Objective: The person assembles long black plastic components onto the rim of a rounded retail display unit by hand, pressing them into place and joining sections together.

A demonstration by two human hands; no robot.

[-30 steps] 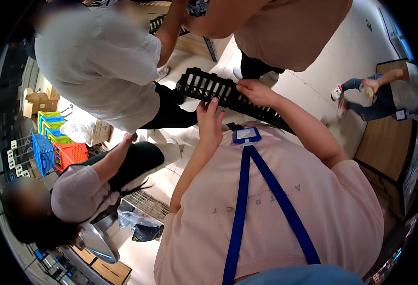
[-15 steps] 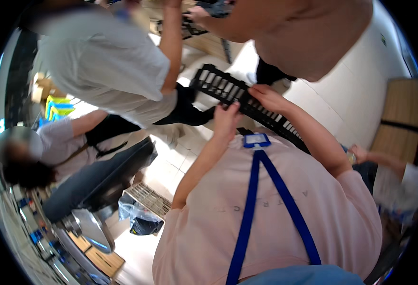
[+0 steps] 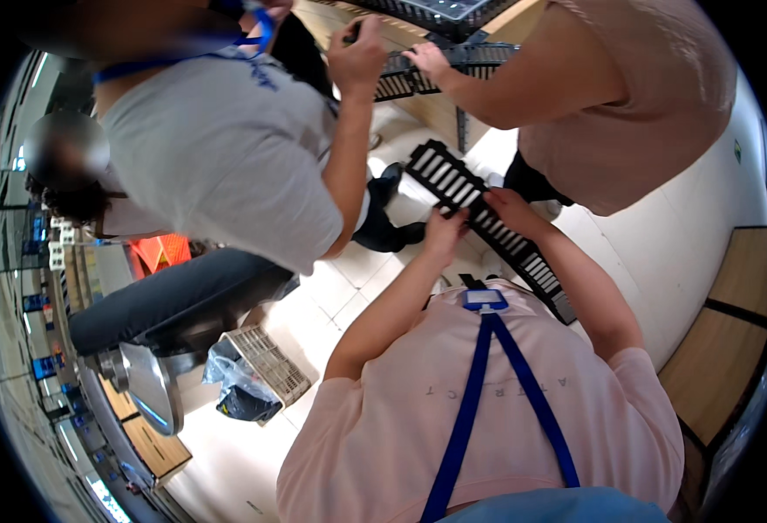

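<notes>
A long black plastic strip with rows of rectangular slots (image 3: 505, 237) slants across in front of my chest, its far end up and to the left. My left hand (image 3: 445, 234) grips its near-left edge, fingers closed. Just to the right, my right hand (image 3: 516, 213) is closed on the opposite edge. The lower end of the strip reaches down beside my right forearm. A blue lanyard with a badge (image 3: 485, 301) hangs on my chest below the strip.
Two people stand close ahead, in a grey shirt (image 3: 218, 148) and a brown top (image 3: 610, 113). Their hands are near similar black slotted strips (image 3: 392, 85) at a wooden table (image 3: 501, 24). A beige crate (image 3: 270, 362) with plastic bags stands left on the tiled floor; wooden boxes (image 3: 715, 370) stand right.
The view has shifted, showing more of the table ahead. Both my hands keep hold of the slotted strip. The grey-shirted person's hand now shows raised beside the table.
</notes>
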